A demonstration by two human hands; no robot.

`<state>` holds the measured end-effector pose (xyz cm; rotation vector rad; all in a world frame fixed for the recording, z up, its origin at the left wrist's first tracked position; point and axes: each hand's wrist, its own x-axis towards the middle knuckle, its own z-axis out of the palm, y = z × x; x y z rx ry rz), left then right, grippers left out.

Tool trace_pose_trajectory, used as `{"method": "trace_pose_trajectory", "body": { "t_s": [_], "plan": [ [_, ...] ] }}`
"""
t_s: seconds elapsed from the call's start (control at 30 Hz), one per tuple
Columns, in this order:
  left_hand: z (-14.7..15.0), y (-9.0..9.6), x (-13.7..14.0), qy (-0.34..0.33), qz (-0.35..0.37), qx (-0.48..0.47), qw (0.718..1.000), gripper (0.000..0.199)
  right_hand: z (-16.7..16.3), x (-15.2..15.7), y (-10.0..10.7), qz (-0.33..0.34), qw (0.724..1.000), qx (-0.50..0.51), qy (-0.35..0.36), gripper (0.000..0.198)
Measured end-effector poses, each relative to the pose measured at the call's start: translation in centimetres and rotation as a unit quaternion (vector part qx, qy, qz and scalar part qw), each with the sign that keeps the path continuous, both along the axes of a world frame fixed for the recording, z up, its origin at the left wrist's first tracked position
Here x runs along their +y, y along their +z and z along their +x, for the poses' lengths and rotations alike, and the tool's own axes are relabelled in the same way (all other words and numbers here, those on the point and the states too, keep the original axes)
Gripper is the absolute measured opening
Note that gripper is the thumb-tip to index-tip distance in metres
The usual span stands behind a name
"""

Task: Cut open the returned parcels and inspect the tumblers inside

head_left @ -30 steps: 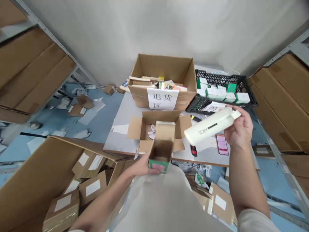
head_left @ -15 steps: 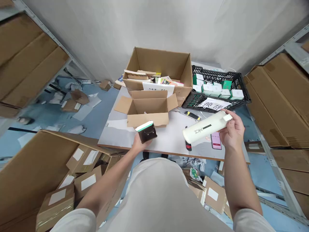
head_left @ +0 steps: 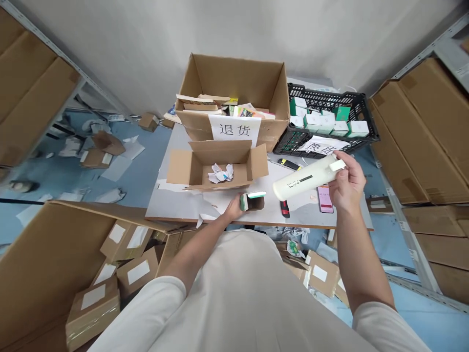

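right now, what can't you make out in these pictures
All in the head view:
Left fingers: tips hidden by the held box.
Bottle: far side, turned away from the camera.
Phone: digits too small to read surely.
Left cartons: cut off by the left edge.

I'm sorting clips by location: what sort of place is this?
Probably a stockroom handling returns: the sign reads 退货 (returns), labelled parcels lie in a big box, and cartons line both sides.
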<state>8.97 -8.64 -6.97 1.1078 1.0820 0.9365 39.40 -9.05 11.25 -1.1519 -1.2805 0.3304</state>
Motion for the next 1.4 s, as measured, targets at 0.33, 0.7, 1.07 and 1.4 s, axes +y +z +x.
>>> {"method": "trace_pose_trajectory", "body": {
  "t_s": [0.33,0.7,1.07,1.4],
  "plan": [
    [-2.7,2.0,-0.6,-0.122,-0.037,0.278,0.952,0.115,-2.7,2.2,4.0,-0.011,0.992,-0.084,0.089,0.037],
    [-0.9,16.8,-0.9,0.005,0.123,-0.069,0.99,0.096,-8.5,6.5,7.7,-0.1,0.969,0.038,0.222,0.042],
    [-1.3,17.1,-0.1,-0.061,-0.092,-0.289,0.951,0.07,-9.6,7.0,9.6,-0.125,0.929,0.138,0.319,0.045],
    [-0.3,16.6,0.6,0.021,0.029,-0.194,0.98,0.085,-11.0,8.6,8.4,-0.07,0.985,0.053,0.148,0.049]
  ]
}}
